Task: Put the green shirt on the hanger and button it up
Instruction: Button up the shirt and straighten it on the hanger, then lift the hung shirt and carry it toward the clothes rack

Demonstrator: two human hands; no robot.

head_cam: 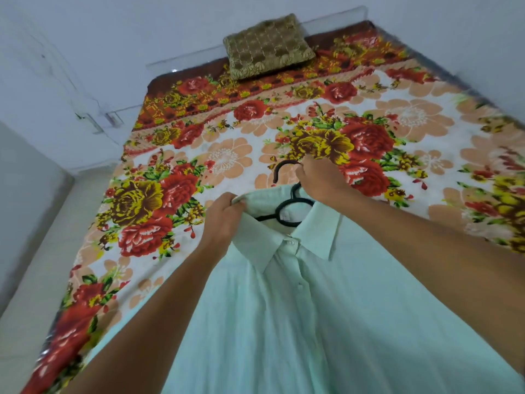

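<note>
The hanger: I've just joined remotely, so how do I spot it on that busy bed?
Find the floral bedspread, then the pale green shirt spread over its near end. At the shirt's collar, between the left hand and right hand, sits the hanger. It is the only thin black thing there, its hook curling out above the collar.

A gold cushion (268, 45) rests atop the floral bedspread (412, 118).

A bedroom in a home is shown. Most of the view is taken up by a bed (468, 81) spread with a floral blanket (199, 155) in red, yellow and peach. A brown-gold patterned pillow (268, 45) is set at its far end, against plain pale walls (85, 38).
</note>
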